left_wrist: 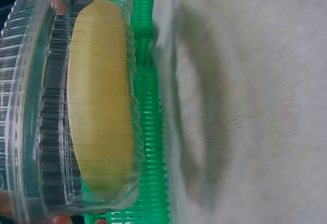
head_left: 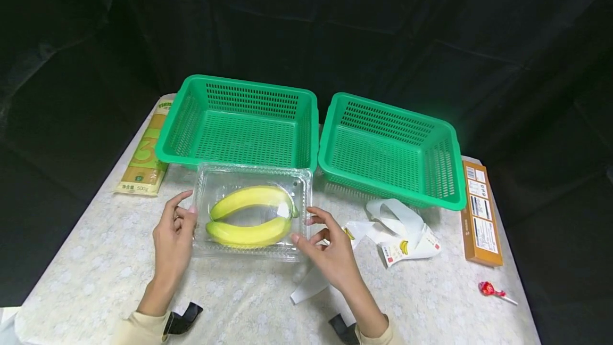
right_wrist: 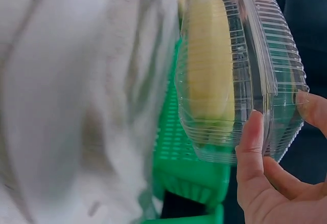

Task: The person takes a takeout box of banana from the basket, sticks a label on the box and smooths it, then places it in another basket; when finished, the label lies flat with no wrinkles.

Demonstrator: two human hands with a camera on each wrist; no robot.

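Note:
A clear plastic clamshell box (head_left: 249, 175), lid down, is held between both hands above the table. Through its lid show two yellow bananas with greenish tips, one upper (head_left: 254, 197) and one lower (head_left: 249, 232). My left hand (head_left: 173, 238) grips the box's left side with bent fingers; in the left wrist view the box wall covers much of that hand. At the right side, my right hand (head_left: 332, 254) holds the lower corner. The right wrist view shows its thumb and fingers spread around the ribbed end of the box.
Two green baskets (head_left: 308, 121) (head_left: 392, 113) stand side by side behind the box. A noodle packet (head_left: 143, 156) lies at left. White paper strips with banana prints (head_left: 412, 246) lie right of the box. Farther right are an orange carton (head_left: 481, 214) and a red lollipop (head_left: 487, 288).

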